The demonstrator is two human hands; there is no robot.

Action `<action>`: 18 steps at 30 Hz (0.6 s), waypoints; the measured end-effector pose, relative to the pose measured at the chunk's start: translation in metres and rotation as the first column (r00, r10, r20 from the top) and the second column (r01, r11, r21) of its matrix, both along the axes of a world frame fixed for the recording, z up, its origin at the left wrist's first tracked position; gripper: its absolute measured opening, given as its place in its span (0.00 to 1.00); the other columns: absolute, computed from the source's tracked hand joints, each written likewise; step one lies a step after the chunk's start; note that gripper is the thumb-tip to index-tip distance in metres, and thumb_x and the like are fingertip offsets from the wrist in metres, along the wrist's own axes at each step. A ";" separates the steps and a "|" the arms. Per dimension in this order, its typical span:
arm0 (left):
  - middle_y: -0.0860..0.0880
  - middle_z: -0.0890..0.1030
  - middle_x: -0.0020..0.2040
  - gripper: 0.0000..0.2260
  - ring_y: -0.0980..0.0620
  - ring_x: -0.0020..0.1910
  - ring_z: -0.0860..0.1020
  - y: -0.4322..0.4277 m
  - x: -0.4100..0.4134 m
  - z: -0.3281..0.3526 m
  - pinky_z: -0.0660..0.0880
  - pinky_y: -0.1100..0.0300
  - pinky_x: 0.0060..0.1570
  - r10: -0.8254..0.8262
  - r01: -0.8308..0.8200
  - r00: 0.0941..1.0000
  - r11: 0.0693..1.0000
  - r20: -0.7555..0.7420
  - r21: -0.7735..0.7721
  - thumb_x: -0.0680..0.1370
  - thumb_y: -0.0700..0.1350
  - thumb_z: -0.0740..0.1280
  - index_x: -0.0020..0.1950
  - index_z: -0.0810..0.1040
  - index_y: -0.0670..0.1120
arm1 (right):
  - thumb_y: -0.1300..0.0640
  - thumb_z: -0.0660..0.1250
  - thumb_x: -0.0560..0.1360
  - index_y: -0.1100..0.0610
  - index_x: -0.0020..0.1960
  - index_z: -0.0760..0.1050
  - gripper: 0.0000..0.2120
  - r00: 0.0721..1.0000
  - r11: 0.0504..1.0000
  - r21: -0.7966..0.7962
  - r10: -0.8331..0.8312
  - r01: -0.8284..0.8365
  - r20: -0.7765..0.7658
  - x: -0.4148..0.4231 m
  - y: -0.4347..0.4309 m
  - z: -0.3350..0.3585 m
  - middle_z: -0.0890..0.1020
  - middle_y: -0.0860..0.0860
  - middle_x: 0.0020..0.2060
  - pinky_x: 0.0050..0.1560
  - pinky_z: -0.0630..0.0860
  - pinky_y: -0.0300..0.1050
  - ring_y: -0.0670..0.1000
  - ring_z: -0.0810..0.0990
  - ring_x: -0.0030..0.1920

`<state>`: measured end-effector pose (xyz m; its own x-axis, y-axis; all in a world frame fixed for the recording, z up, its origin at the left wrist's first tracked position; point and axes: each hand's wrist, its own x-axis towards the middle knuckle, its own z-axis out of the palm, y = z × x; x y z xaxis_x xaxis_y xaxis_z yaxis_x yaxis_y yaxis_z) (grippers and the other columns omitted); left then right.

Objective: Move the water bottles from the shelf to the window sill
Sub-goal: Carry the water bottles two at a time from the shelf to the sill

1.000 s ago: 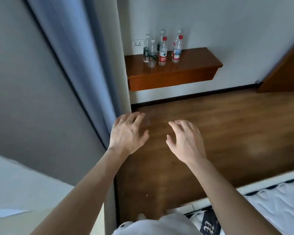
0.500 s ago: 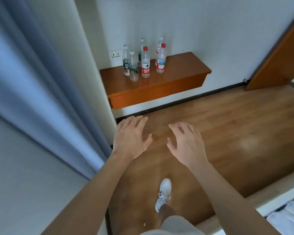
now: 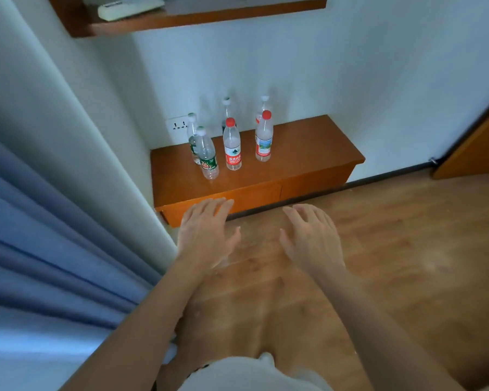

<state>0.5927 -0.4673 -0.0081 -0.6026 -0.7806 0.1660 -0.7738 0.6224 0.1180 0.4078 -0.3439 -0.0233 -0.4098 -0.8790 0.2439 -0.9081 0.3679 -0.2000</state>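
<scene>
Several clear water bottles stand upright on a low orange-brown wooden shelf (image 3: 308, 153) against the white wall. In the front row are a green-labelled bottle (image 3: 207, 153), a red-capped bottle with a red label (image 3: 232, 149) and a red-capped bottle with a pale label (image 3: 263, 136). More bottles stand behind them near the wall. My left hand (image 3: 205, 235) hovers at the shelf's front edge, fingers spread, holding nothing. My right hand (image 3: 312, 238) is over the floor beside it, also spread and empty. The window sill is out of view.
A blue curtain (image 3: 45, 249) hangs at the left beside a white wall corner. An upper wooden shelf (image 3: 209, 15) carries a white remote. A wall socket (image 3: 177, 126) sits behind the bottles. A wooden door (image 3: 474, 148) is at the right, over wood flooring.
I have walked closer to the shelf; the bottles now look larger and nearer. Both hands stay open and empty, the left now reaching the shelf's front edge. The bed has left view.
</scene>
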 end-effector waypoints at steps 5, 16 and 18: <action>0.54 0.71 0.72 0.28 0.50 0.73 0.67 -0.039 -0.022 -0.007 0.61 0.48 0.72 0.059 -0.059 0.998 0.998 0.016 0.006 0.76 0.64 0.62 0.73 0.65 0.55 | 0.46 0.70 0.75 0.51 0.68 0.75 0.23 0.998 0.998 0.009 0.061 -0.061 0.000 -0.029 -0.050 -0.008 0.80 0.51 0.63 0.68 0.72 0.53 0.53 0.76 0.66; 0.53 0.71 0.73 0.29 0.49 0.73 0.67 -0.149 -0.041 -0.051 0.65 0.47 0.72 0.186 -0.190 0.980 0.980 0.072 0.064 0.75 0.65 0.62 0.74 0.66 0.55 | 0.43 0.69 0.75 0.50 0.67 0.74 0.23 0.986 0.985 0.035 0.170 -0.170 0.001 -0.078 -0.180 -0.038 0.80 0.51 0.63 0.68 0.72 0.54 0.54 0.77 0.66; 0.53 0.70 0.73 0.30 0.49 0.73 0.66 -0.174 -0.042 -0.058 0.64 0.47 0.72 0.227 -0.232 0.972 0.970 0.065 0.073 0.76 0.65 0.62 0.74 0.65 0.55 | 0.43 0.69 0.76 0.49 0.68 0.73 0.23 0.982 0.981 0.042 0.190 -0.191 0.019 -0.088 -0.210 -0.040 0.80 0.50 0.64 0.69 0.71 0.55 0.54 0.76 0.67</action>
